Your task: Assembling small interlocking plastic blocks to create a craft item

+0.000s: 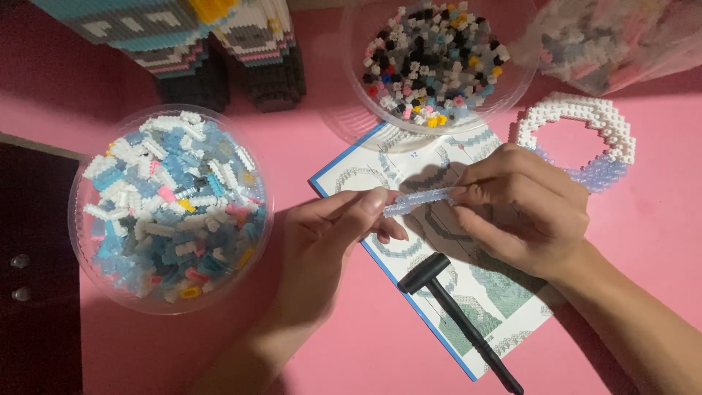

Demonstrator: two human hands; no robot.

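- Left of the instruction booklet point(439, 292), a bowl of pale blocks point(170, 208) blocks the way.
- Above the booklet, a second bowl point(437, 62) overlaps its top edge.
- Right of it lies a block ring point(585, 139).
- A black hammer tool point(457, 314) lies across it.
- Bare pink counter point(365, 351) below its left edge gives passage.

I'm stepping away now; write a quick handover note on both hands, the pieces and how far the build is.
Left hand and right hand pinch opposite ends of a pale blue brick strip above the instruction booklet.
Black hammer tool lies on the booklet.
Bowl of longer bricks at left, bowl of small bricks at top.
Done: white-and-blue ring, partly built.
Left: the strip is not yet joined to anything.
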